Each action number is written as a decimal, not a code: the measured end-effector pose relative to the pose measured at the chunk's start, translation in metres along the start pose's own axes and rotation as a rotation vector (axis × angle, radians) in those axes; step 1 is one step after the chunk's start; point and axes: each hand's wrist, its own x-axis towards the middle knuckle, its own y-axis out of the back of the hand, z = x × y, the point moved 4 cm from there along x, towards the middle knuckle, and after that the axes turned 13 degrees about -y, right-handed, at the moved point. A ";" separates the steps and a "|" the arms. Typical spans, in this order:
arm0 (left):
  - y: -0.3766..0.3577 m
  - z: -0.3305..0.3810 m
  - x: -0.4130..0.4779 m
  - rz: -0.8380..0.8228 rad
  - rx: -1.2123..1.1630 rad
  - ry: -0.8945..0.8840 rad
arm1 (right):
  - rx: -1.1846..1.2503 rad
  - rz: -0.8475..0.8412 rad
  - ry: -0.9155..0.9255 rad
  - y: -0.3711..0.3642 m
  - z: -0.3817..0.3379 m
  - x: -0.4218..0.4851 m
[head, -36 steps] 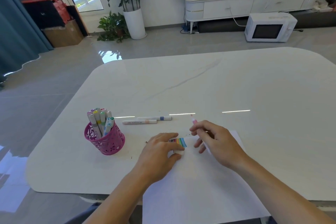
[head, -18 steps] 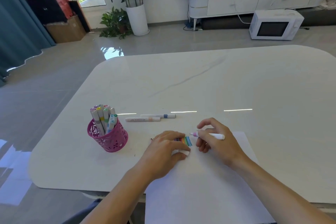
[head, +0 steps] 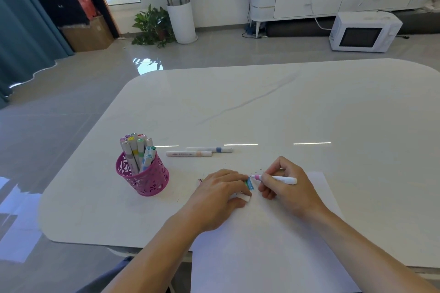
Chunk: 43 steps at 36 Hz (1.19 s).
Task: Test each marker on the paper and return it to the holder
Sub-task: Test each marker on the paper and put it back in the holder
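1 sec ago the right hand (head: pixel 285 189) held the white marker with pink tip (head: pixel 273 178) w/ the tip pointing up and away, over the far edge of the white paper sheet (head: pixel 262 245). Half a sec ago it was already turned flat, tip to the left. Now the tip is just beside the band of coloured strokes (head: pixel 250 184), very near the left hand (head: pixel 221 194). Fewer strokes show vs. before: only green and blue.
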 end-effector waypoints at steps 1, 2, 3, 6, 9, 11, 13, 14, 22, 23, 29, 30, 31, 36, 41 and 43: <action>0.000 0.000 0.000 -0.003 0.002 0.000 | -0.006 0.001 0.000 0.000 -0.001 0.000; 0.000 0.000 0.001 -0.005 0.006 -0.001 | -0.006 0.000 -0.002 -0.001 -0.001 0.000; 0.000 0.000 0.001 -0.007 0.012 -0.002 | -0.004 0.000 -0.005 -0.001 -0.001 0.000; 0.000 0.001 0.001 -0.017 0.033 -0.003 | -0.007 -0.001 -0.011 -0.001 -0.001 0.001; 0.001 0.003 0.001 -0.031 0.068 -0.010 | -0.020 0.001 -0.018 -0.001 -0.001 0.001; 0.002 0.005 0.001 -0.037 0.084 -0.010 | -0.021 0.003 -0.025 -0.001 -0.001 0.002; 0.003 0.006 0.001 -0.039 0.094 -0.010 | -0.021 0.004 -0.035 -0.001 0.000 0.002; 0.004 0.007 0.002 -0.041 0.097 -0.009 | -0.021 0.005 -0.041 -0.001 0.000 0.002; 0.005 0.008 0.002 -0.057 0.105 -0.003 | -0.098 0.046 -0.043 0.001 -0.003 0.002; 0.005 0.009 0.002 -0.058 0.103 -0.001 | -0.103 0.050 -0.044 0.001 -0.003 0.003; 0.005 0.008 0.003 -0.065 0.101 0.003 | -0.112 0.060 -0.049 0.002 -0.004 0.002; 0.005 0.008 0.003 -0.064 0.101 0.004 | -0.113 0.060 -0.049 0.002 -0.004 0.002; 0.005 0.008 0.003 -0.064 0.100 0.007 | -0.114 0.058 -0.049 0.002 -0.004 0.002; 0.006 0.009 0.003 -0.064 0.093 0.014 | -0.140 0.059 -0.042 0.003 -0.005 0.003; 0.005 0.009 0.002 -0.055 0.089 0.014 | -0.142 0.067 -0.035 0.003 -0.006 0.002; 0.005 0.008 0.002 -0.052 0.084 0.014 | -0.137 0.064 -0.036 0.003 -0.005 0.002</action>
